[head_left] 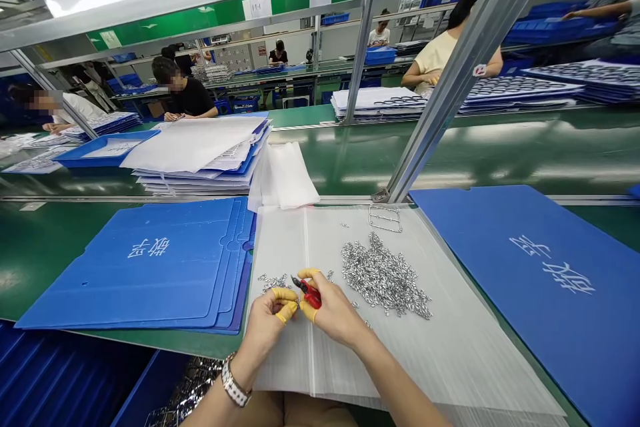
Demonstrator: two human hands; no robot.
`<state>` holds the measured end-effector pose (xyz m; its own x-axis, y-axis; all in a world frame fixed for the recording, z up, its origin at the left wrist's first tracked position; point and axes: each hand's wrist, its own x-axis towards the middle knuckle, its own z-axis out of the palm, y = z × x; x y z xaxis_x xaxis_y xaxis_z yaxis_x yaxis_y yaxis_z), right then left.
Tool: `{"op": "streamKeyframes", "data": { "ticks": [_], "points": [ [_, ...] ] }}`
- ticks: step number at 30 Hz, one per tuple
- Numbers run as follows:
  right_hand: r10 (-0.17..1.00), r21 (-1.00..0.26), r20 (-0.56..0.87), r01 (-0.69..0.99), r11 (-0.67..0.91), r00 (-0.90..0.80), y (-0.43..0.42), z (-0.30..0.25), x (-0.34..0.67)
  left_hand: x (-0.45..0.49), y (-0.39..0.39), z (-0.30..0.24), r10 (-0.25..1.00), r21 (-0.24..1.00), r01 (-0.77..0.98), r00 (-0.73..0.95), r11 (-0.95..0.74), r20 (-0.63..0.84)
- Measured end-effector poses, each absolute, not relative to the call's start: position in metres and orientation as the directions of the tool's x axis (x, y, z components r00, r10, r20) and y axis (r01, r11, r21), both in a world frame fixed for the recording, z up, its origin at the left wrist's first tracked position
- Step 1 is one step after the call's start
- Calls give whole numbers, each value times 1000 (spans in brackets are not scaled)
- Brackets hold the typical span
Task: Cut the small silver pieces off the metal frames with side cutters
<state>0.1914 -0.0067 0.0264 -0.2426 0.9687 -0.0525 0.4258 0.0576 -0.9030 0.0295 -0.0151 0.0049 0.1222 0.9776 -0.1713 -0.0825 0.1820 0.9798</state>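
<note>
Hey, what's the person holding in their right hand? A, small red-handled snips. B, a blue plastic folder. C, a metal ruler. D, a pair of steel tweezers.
A: the right hand is closed around small red-handled snips.

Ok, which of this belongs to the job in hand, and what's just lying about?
Job in hand: right hand gripping red-handled snips; left hand, yellow finger cots; small metal parts on white plastic sheet.

Lying about: blue corrugated folders; blue board; paper-interleaved stack; metal frame.
</note>
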Motion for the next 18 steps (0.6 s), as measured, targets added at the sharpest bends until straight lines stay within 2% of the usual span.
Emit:
{"op": "streamKeyframes", "data": {
  "ticks": [5,8,12,18],
  "points": [
    [996,-997,-21,78,-14,-91,-6,8,175,34,-14,12,974,957,-182,28,225,-223],
    [1000,-999,-17,-40,-18,-26,-8,1,168,37,-13,14,973,943,-255,-32,213,-228],
    [999,-997,-25,-76,-23,28,-8,-1,164,37,-11,16,968,938,-256,-31,232,-248],
    [999,-1000,1,-29,-1,-40,-4,0,166,32,-6,15,965,940,-226,4,256,-261]
  ]
}}
